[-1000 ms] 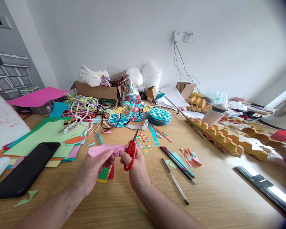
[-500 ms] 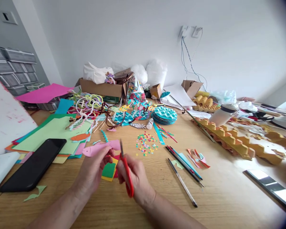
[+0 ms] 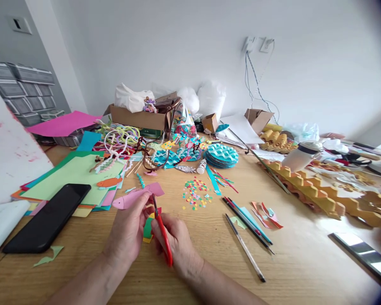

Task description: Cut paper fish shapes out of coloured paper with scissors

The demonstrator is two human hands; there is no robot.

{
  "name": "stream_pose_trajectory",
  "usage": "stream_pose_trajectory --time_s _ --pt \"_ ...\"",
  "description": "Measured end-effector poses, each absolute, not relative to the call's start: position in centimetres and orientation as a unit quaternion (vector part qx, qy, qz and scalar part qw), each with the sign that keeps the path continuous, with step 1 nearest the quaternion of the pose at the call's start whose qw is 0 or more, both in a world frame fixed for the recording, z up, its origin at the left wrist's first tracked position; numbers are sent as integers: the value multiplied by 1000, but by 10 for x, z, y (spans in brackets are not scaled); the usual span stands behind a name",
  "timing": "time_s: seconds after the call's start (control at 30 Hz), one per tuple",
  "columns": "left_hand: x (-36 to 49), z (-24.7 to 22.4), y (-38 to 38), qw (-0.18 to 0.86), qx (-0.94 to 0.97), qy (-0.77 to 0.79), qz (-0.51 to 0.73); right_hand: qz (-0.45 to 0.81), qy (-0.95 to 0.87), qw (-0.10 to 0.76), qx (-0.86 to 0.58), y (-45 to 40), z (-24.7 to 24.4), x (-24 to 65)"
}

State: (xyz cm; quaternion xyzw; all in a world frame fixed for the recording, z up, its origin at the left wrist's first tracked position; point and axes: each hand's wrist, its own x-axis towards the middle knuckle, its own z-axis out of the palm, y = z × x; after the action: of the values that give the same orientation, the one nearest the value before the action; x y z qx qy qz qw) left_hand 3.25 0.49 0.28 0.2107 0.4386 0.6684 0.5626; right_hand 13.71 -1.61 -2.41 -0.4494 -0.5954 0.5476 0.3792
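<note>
My left hand [image 3: 127,228] pinches a pink paper fish [image 3: 127,201] with a drawn eye and gill line, its tail end pointing right. Red-handled scissors [image 3: 163,237] are in my right hand [image 3: 179,243], their blades at the lower edge of the pink paper beside my left fingertips. Below, partly covered by my hands, green paper [image 3: 147,228] lies over yellow and red pieces on the table. An orange paper fish [image 3: 109,182] rests on light green sheets [image 3: 73,173] to the left.
A black phone [image 3: 47,220] lies at left. Confetti [image 3: 197,192] is scattered at centre, with pens [image 3: 246,248] and paper scraps [image 3: 266,214] on the right. Farther back are scalloped blue discs [image 3: 221,155], pipe cleaners [image 3: 117,137], egg cartons [image 3: 311,186] and a cardboard box [image 3: 136,117].
The scissors have moved left to the pink paper, and their blades now meet its lower edge. My right hand has shifted slightly left. The view has turned a little left.
</note>
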Motion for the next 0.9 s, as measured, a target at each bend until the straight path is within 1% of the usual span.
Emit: stream_pose_trajectory --time_s 0.3,0.63,0.9 --pt "46 0 4 568 222 421 671 548 -577 417 -440 -13 -24 140" --pt "61 8 -3 590 163 420 670 570 -546 434 -435 -15 -20 138" --pt "64 13 -2 590 153 426 668 584 -533 443 -422 -16 -20 139"
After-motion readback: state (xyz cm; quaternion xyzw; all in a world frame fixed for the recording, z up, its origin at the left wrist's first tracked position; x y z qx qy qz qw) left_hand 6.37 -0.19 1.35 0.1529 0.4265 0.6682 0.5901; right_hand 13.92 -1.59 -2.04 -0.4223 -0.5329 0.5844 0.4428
